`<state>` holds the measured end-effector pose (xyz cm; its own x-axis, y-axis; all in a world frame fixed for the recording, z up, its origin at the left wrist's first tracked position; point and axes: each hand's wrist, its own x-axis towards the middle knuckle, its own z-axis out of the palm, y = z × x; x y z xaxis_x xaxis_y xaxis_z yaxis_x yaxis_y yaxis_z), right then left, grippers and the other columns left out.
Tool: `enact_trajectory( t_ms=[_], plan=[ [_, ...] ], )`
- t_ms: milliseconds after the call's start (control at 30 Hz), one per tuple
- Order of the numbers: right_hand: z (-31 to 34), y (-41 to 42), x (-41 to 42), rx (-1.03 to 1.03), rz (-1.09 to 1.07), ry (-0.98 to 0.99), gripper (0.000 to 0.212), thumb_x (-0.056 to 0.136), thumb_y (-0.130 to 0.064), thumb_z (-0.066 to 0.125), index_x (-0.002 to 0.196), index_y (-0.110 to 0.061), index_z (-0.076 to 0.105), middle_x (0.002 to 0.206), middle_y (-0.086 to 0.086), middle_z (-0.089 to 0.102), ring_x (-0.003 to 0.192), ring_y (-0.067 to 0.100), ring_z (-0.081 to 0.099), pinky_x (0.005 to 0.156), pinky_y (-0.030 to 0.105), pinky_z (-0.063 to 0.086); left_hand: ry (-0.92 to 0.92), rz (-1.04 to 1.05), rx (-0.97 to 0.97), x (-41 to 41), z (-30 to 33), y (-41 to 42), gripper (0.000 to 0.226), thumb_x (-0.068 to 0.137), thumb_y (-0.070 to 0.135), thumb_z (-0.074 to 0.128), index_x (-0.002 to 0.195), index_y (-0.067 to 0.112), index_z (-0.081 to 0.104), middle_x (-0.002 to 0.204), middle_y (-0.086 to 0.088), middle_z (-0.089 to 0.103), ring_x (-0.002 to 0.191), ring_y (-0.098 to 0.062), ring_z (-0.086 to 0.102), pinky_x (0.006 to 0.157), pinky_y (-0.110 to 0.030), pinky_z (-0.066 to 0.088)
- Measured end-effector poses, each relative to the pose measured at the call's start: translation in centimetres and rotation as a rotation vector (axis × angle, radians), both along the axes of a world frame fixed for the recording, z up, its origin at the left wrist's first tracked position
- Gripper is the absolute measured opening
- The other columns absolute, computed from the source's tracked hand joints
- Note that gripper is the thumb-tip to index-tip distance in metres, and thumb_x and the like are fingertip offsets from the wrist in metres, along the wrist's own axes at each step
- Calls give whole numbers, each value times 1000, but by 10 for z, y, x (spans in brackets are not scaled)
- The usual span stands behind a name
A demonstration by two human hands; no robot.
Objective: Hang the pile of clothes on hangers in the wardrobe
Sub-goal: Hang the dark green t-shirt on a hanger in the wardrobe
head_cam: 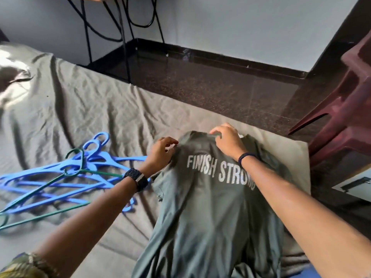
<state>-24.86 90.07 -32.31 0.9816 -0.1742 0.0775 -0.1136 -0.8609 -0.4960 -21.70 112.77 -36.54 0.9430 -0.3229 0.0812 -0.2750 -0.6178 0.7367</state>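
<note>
Grey-sheeted bed, blue hangers left of green T-shirt, both hands' fingers pinching its collar.

Maroon plastic chair on dark floor, black-legged table by wall.

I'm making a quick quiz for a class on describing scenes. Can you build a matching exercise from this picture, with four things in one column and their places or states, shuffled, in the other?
Things
1. grey-green T-shirt printed FINISH STRONG
2. pile of blue plastic hangers
3. dark red plastic chair
4. black woven watch

Places or states
A. stands on the dark floor at the right
B. worn on the left wrist
C. spread on the grey bed sheet, collar pinched by the right hand, shoulder by the left hand
D. lies on the sheet, left of the shirt

Pairs: 1-C, 2-D, 3-A, 4-B
</note>
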Motion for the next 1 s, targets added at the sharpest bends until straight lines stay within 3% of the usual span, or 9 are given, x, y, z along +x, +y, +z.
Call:
enact_trajectory(
  t_ms=[167,267,400,533,633,733,867,933,1000],
  plan=[
    [2,118,-3,199,348,1,25,80,5,54,89,-5,74,94,13,72,91,26,66,81,21,41,-11,187,-16,-35,-14,79,24,85,-4,57,106,5,66,98,-2,55,88,-15,56,74,-13,40],
    [-19,179,-4,209,468,126,26,85,2,53,101,-4,72,107,17,68,101,29,63,88,24,41,-25,313,0,-56,-29,124,27,84,-4,58,108,6,66,104,-8,58,88,-17,58,80,-22,45],
    [-40,219,3,129,528,301,36,92,-6,50,127,-6,56,131,18,53,123,29,48,102,26,28,3,450,-23,-77,-42,160,30,86,-2,57,115,7,62,111,-8,56,96,-18,57,82,-20,41],
    [-61,238,1,-75,530,334,52,92,-36,57,140,-23,43,135,10,42,126,31,41,106,39,32,10,500,9,-91,-56,172,38,85,-3,56,122,4,58,111,-12,55,99,-26,56,87,-23,38],
    [-73,247,-15,-276,546,212,47,88,-45,61,130,-26,54,128,8,40,121,31,40,101,43,35,-19,527,-8,-103,-64,171,37,84,-3,57,120,5,58,107,-8,54,101,-27,55,90,-22,37],
    [-80,249,-20,-263,504,127,33,87,-37,63,112,-14,64,120,9,45,115,31,43,95,38,39,-117,589,-38,-116,-68,168,37,81,-3,61,116,10,61,110,-6,52,107,-25,50,97,-32,40],
    [-72,238,-20,31,422,58,17,87,-18,63,94,-4,70,104,16,60,103,33,55,87,33,40,-156,918,-66,-135,-63,156,33,79,9,72,108,14,59,113,-8,48,110,-22,41,100,-33,27],
    [-59,225,-23,179,357,-5,13,84,-12,65,91,-3,73,92,18,63,91,33,59,82,32,40,-112,973,-221,-136,-59,148,32,80,12,73,105,11,52,107,-9,48,98,-19,45,97,-37,36],
    [-48,208,-27,258,329,-72,11,81,-6,69,89,-4,76,86,18,64,83,29,60,79,26,41,-6,1013,-494,-130,-54,138,33,83,11,71,102,11,44,99,-11,49,80,-19,52,86,-42,47]
  ],
)
